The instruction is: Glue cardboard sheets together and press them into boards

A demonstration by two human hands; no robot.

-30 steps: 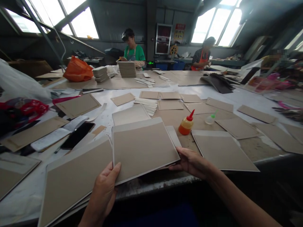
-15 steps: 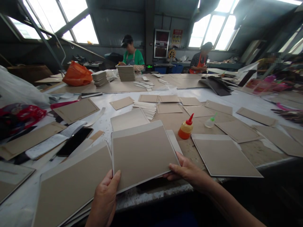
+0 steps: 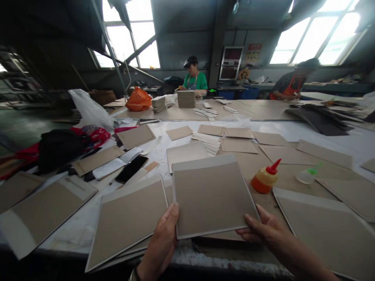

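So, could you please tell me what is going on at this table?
A person holds a flat grey-brown board over the near edge of the table, the left hand at its left edge and the right hand at its lower right corner. To its left lies a stack of similar boards. A red-tipped bottle and a smaller green-tipped bottle stand to its right. Across the way are a co-worker in green and another in an orange apron.

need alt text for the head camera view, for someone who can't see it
A left hand and a right hand hold a flat brown board at a cluttered worktable. Similar boards lie on both sides, and a red-tipped bottle stands beyond the right hand; two people are in the background.
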